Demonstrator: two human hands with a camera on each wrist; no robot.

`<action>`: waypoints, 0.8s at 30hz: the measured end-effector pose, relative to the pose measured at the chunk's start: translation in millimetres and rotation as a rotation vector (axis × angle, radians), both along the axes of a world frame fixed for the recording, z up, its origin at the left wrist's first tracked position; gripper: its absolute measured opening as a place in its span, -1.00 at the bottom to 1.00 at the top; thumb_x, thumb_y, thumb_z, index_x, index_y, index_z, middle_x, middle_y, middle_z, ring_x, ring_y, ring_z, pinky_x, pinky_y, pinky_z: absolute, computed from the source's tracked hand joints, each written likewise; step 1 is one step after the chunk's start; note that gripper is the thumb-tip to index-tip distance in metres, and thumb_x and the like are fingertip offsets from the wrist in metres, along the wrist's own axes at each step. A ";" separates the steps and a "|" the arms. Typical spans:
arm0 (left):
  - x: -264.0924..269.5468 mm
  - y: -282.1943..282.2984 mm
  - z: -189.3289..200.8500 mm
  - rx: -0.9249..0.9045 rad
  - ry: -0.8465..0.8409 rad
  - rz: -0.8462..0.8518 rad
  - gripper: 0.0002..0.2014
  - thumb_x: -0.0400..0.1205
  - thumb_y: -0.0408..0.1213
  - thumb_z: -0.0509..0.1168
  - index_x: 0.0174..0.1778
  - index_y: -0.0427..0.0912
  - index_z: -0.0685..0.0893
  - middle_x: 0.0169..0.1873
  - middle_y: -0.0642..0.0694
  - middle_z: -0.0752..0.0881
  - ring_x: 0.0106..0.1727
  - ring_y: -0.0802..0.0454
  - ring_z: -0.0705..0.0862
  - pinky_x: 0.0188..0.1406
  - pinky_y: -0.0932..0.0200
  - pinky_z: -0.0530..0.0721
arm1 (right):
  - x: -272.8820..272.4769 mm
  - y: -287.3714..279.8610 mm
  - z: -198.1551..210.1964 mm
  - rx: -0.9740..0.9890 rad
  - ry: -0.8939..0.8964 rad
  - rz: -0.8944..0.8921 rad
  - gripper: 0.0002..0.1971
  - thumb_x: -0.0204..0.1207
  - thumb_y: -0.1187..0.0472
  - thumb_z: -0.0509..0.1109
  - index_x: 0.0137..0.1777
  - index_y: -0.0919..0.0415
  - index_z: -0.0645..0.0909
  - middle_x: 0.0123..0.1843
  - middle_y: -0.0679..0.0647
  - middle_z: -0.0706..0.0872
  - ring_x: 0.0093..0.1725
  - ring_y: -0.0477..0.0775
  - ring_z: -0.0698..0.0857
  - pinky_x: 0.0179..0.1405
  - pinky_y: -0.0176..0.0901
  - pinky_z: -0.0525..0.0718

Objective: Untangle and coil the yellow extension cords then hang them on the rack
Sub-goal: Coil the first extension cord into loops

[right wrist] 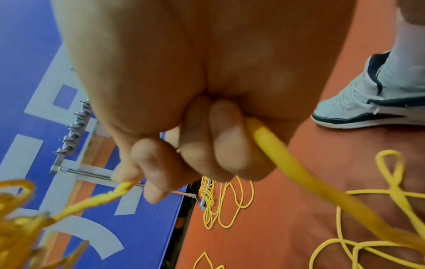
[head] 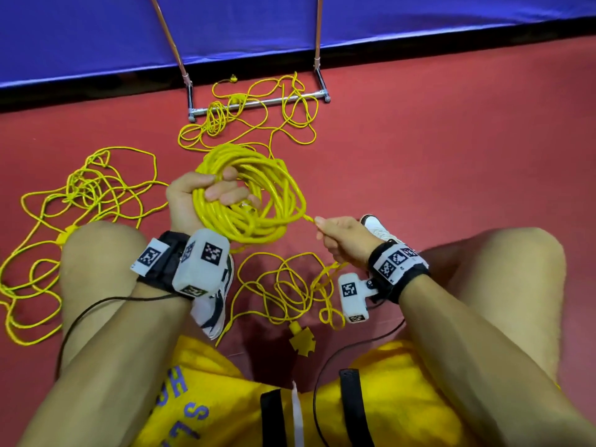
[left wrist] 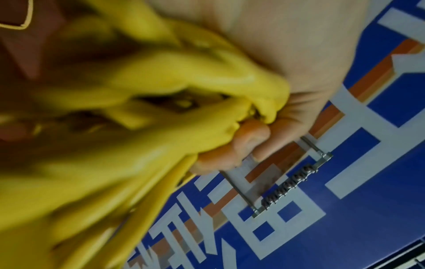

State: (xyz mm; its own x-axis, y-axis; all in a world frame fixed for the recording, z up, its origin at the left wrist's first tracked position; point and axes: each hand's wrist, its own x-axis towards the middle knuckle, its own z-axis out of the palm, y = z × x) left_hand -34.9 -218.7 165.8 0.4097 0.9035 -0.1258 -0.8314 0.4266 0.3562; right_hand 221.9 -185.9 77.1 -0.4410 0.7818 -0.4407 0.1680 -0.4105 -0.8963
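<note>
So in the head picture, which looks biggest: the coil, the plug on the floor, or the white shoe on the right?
Largest to smallest, as they look in the head view:
1. coil, held in the left hand
2. plug and shoe: too close to rank. The right hand hides much of the shoe, and the plug lies nearer the camera.

Yellow shorts (blue lettering), tagged wristbands

A dull red floor fills the scene. Along its far edge runs a blue banner wall with a black strip at its foot; the wrist views show large white and orange lettering across it. Light is even and soft.
</note>
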 end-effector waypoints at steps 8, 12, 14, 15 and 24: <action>-13.2 8.4 3.2 -0.093 -0.016 0.410 -0.75 0.30 -0.29 0.33 -0.13 -0.21 0.54 -0.61 0.13 0.49 -0.48 0.09 0.55 0.02 0.02 0.64 | -0.9 -16.1 -14.8 0.134 -0.378 0.205 -0.66 0.61 0.16 0.47 -0.36 0.15 0.46 -0.59 -0.06 0.64 -0.61 -0.07 0.52 -0.50 -0.20 0.52; -26.9 9.7 8.3 -0.077 0.026 0.514 -0.77 0.28 -0.30 0.32 -0.17 -0.22 0.55 -0.61 0.10 0.46 -0.47 0.06 0.54 -0.07 0.05 0.68 | 3.3 -15.6 -31.6 0.340 -0.627 -0.082 -0.78 0.59 0.05 0.45 -0.03 0.02 0.43 -0.34 0.01 0.76 -0.31 0.12 0.69 -0.17 -0.06 0.64; -27.2 7.5 8.7 -0.069 0.077 0.525 -0.78 0.30 -0.29 0.31 -0.16 -0.21 0.55 -0.59 0.11 0.46 -0.46 0.06 0.54 0.04 0.02 0.60 | 4.0 -13.3 -35.3 0.469 -0.619 -0.264 -0.73 0.56 0.05 0.46 -0.03 -0.05 0.35 -0.33 0.00 0.76 -0.27 0.17 0.69 -0.18 -0.04 0.61; -26.2 6.4 10.0 -0.063 0.094 0.525 -0.79 0.31 -0.28 0.30 -0.16 -0.20 0.56 -0.59 0.11 0.46 -0.46 0.07 0.54 0.08 0.00 0.57 | 4.5 -9.9 -37.9 0.516 -0.593 -0.339 -0.72 0.54 0.07 0.48 -0.09 -0.04 0.37 -0.35 -0.04 0.72 -0.29 0.15 0.69 -0.19 -0.05 0.62; -18.4 15.8 17.9 -0.038 0.234 0.686 -0.75 0.47 -0.26 0.28 -0.03 -0.33 0.66 -0.60 0.05 0.48 -0.45 0.06 0.54 -0.02 0.05 0.64 | -12.3 -21.7 -37.8 0.195 -0.259 0.034 -0.73 0.61 0.29 0.44 -0.34 0.12 0.60 -0.40 0.18 0.67 -0.44 0.10 0.59 -0.39 -0.08 0.57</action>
